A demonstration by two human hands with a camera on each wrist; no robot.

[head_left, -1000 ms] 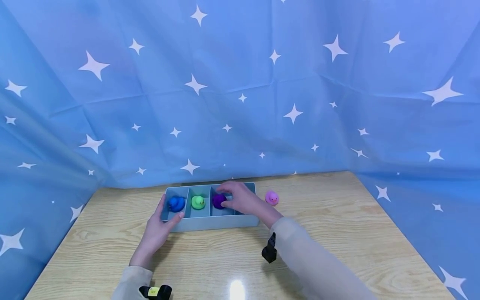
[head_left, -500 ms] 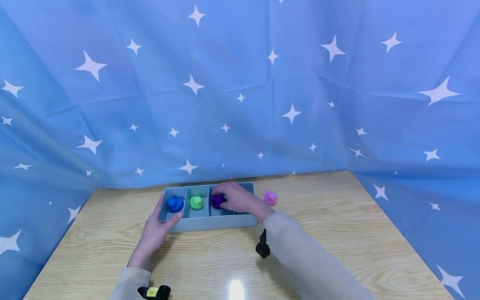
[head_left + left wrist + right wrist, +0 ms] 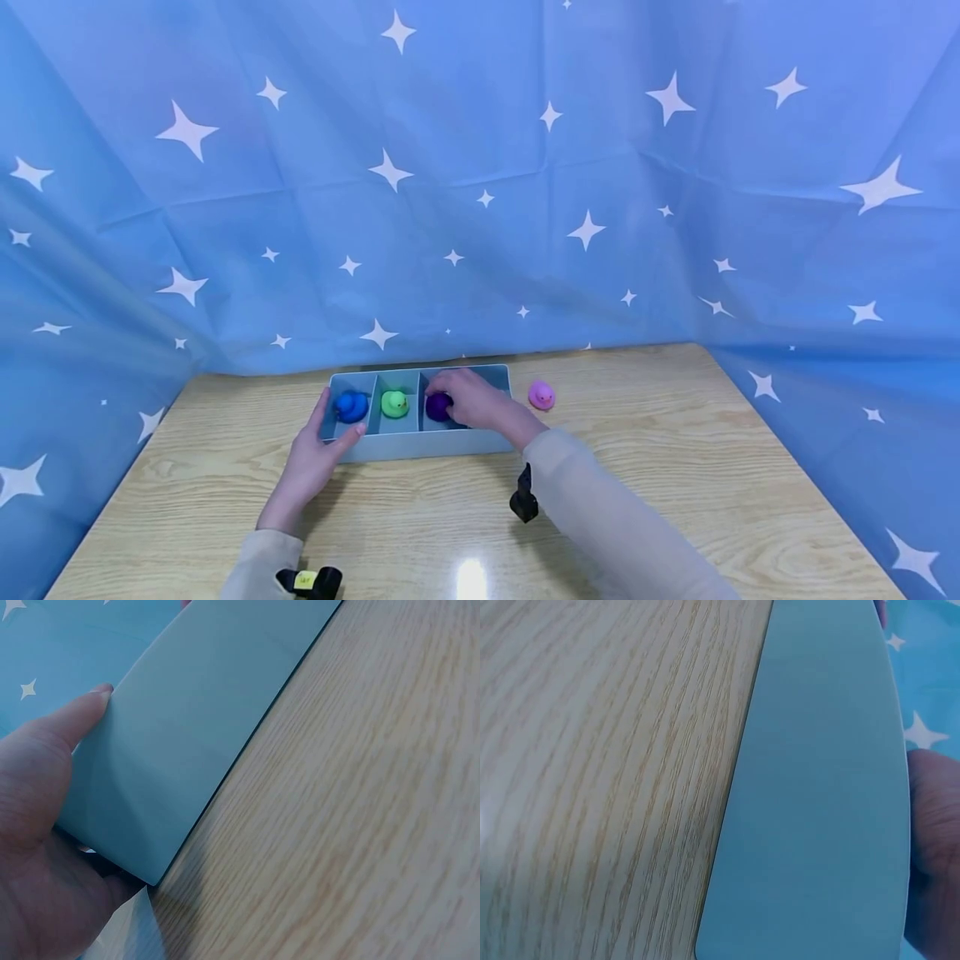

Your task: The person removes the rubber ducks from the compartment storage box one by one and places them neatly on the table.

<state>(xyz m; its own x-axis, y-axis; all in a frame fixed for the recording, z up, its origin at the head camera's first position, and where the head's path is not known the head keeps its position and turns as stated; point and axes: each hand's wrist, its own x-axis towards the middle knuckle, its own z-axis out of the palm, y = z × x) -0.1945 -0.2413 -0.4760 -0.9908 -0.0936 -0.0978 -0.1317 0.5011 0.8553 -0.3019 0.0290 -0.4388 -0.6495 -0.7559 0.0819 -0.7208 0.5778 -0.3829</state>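
A grey-blue divided box (image 3: 427, 447) stands on the table, its long front wall filling much of both wrist views. My left hand (image 3: 309, 461) grips its left end, thumb on the front rim and fingers along the side. In the third compartment from the left, my right hand (image 3: 480, 402) has its fingers around a purple rubber duck (image 3: 437, 407); the hand and wrist cover part of the duck and most of the rightmost compartment. A blue rubber duck (image 3: 350, 407) sits in the leftmost compartment, a green one in the second. The right wrist view shows little of the hand behind the wall.
A pink rubber duck (image 3: 542, 395) sits on the wooden table (image 3: 420, 517), just right of the box. Behind the box and along both sides hangs a blue cloth (image 3: 480, 208) with white stars.
My right hand has shifted slightly over the purple duck, and its thumb no longer shows. My left hand keeps its hold on the box, and the other ducks stay in place.
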